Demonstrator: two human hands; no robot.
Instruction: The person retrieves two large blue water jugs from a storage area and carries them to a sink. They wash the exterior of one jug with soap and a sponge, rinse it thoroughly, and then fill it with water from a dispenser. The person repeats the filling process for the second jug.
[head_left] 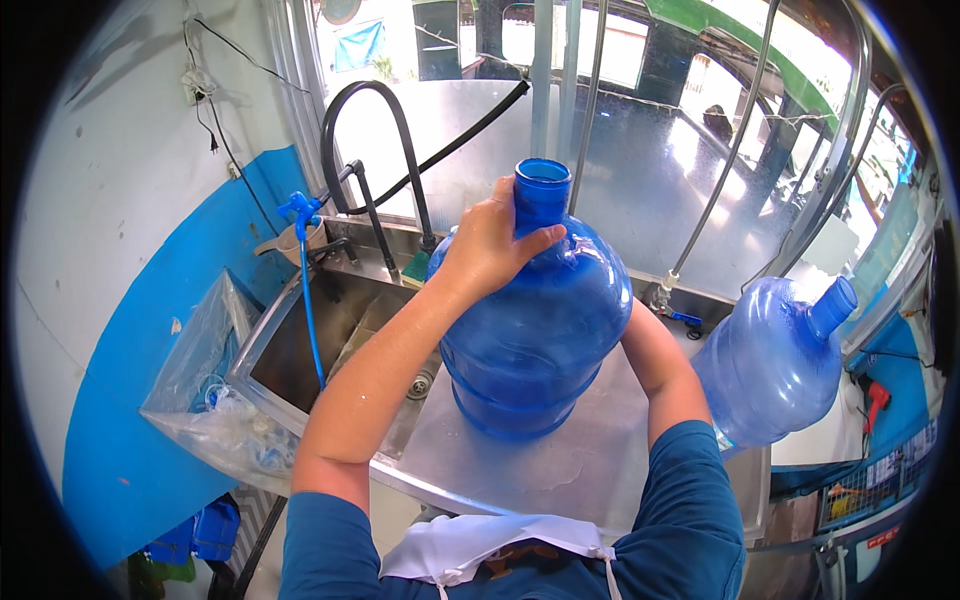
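Note:
A large blue water jug (535, 330) stands upright, slightly tilted, on the steel drainboard (520, 475) in front of me. It has no cap on its round mouth. My left hand (495, 240) is wrapped round the jug's neck, thumb across the front and fingers behind. On the jug's right side my right forearm reaches round behind it, and the body of the jug hides that hand. A second, paler blue jug (775, 365), also uncapped, leans to the right beside my right arm.
Left of the jug lies a steel sink basin (300, 335) with a black curved hose (330, 120) and a blue spray nozzle (300, 210) on a blue tube. A clear plastic bag (220, 400) hangs at its left edge. A blue-handled valve (680, 318) sits behind the drainboard.

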